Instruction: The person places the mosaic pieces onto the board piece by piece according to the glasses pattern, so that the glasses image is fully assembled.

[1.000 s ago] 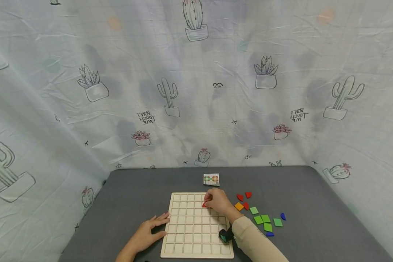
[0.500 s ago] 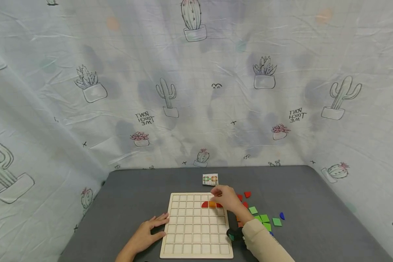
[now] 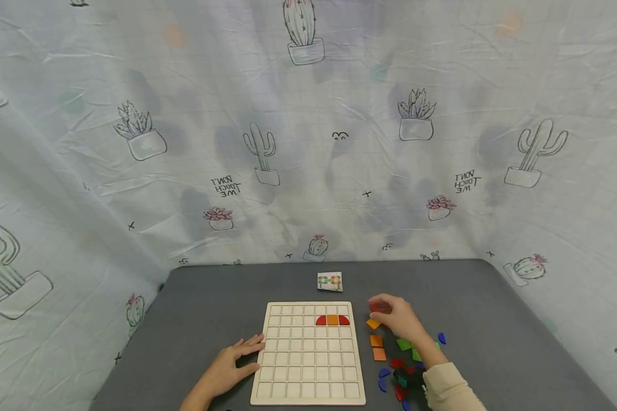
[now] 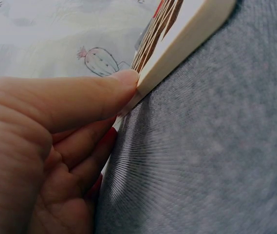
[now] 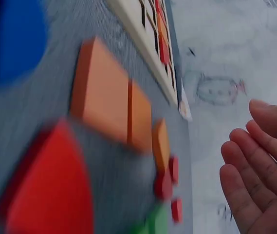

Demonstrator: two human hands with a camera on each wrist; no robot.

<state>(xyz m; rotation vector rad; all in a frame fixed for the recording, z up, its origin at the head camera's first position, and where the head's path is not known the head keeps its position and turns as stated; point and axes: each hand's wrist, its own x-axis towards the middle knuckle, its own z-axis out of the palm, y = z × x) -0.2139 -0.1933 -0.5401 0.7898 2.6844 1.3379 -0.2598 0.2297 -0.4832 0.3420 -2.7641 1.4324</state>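
Note:
A wooden grid board [image 3: 297, 360] lies on the grey table, with an orange square [image 3: 332, 319] between two red curved pieces [image 3: 321, 321] in its second row from the far edge. My left hand [image 3: 228, 365] touches the board's left edge, fingers extended; in the left wrist view the thumb [image 4: 94, 95] rests against the board's side. Right of the board, my right hand [image 3: 398, 317] hovers over red pieces and an orange square [image 3: 373, 323], partly covering them. Nothing shows between its fingers [image 5: 243, 195] in the right wrist view.
Two orange squares [image 3: 377, 347] lie right of the board. Green squares [image 3: 403, 343], blue curved pieces [image 3: 383, 379] and more red pieces [image 3: 400, 393] are scattered beneath and around the right forearm. A printed pattern card [image 3: 329, 281] lies beyond the board.
My right hand has let go of a red piece on the board and moved right to the loose pieces, uncovering the red, orange, red row. My left hand stays at the board's edge.

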